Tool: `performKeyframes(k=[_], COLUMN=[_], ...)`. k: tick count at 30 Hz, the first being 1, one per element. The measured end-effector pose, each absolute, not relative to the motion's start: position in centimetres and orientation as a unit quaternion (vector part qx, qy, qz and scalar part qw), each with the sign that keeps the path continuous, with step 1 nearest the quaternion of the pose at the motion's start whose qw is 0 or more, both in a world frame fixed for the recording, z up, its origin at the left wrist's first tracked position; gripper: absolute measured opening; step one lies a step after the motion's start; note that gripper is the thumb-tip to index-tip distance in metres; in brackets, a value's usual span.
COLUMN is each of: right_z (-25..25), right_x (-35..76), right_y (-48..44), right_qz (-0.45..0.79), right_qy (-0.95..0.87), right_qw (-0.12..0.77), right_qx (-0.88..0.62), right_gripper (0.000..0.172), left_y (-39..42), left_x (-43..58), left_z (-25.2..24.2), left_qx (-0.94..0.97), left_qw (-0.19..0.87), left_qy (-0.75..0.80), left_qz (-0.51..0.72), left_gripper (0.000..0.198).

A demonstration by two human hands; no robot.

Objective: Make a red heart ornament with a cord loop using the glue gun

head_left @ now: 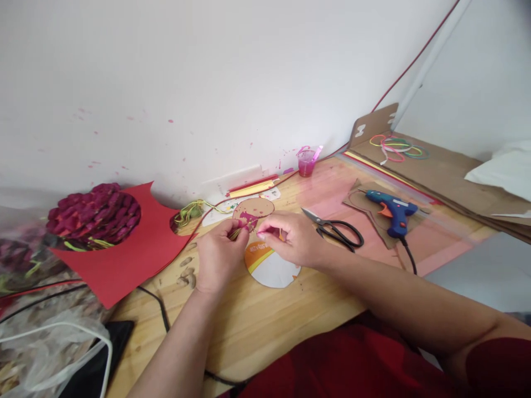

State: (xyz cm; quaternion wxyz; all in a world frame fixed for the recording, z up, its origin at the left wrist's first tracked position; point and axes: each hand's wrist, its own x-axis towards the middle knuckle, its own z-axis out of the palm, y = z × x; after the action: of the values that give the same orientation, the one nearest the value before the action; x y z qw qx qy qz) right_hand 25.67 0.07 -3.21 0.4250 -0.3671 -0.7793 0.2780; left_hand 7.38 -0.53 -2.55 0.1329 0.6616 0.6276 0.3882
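My left hand (222, 251) pinches a small magenta piece with thin, yarn-like strands close to its fingertips. Facing it, my right hand (288, 235) is closed in a pinch at the same spot; what lies between its fingers is too small to make out. Beneath both hands is a round cardboard disc (274, 271), white with an orange and yellow print. Just behind them lies a brown cardboard disc (259, 208) with magenta stains. A ball of green-yellow yarn (191, 212) sits behind my left hand. Several peanuts (187, 276) lie left of that wrist.
Black-handled scissors (340, 232) and a blue glue gun (392, 210) on cardboard lie to the right. A cup of magenta liquid (306, 165) stands by the wall. At left, a magenta bumpy bundle (97, 213) rests with red card (136, 265). Cables cross the wooden table (249, 337).
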Motion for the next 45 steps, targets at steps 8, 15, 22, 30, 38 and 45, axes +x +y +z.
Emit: performKeyframes(k=[8,15,22,30,38,45], right_z=[-2.9,-3.7,-4.6,-4.8,-3.3,-2.9], right_x=[26.4,26.5,24.7,24.1,25.0,26.4], right_y=[1.6,3.1,1.6,0.8,0.1,1.3], right_qz=[0.291,0.566,0.766,0.748,0.376,0.179], right_qy=[-0.731,-0.565,-0.424,-0.443,-0.710,-0.787], right_qw=[0.492,0.483,0.347,0.354,0.427,0.487], right_qx=[-0.372,-0.356,-0.336,-0.345,-0.415,-0.334], right_gripper=[0.005,0.013,0.019,0.023,0.008,0.008], left_y=[-0.8,-0.9,-0.5,-0.6,-0.5,-0.6], left_x=[7.3,7.7,7.9,7.8,7.4,7.3], left_z=[-3.3,-2.9,-3.4,-3.9,-3.9,-3.4], left_qx=[0.772,0.728,0.599,0.679,0.752,0.856], left_qw=[0.169,0.345,0.357,0.052,-0.070,-0.046], left_qy=[0.503,0.402,0.456,0.565,0.532,0.399], left_qz=[0.350,0.435,0.553,0.465,0.382,0.326], left_gripper=[0.012,0.007,0.012,0.010,0.008,0.013])
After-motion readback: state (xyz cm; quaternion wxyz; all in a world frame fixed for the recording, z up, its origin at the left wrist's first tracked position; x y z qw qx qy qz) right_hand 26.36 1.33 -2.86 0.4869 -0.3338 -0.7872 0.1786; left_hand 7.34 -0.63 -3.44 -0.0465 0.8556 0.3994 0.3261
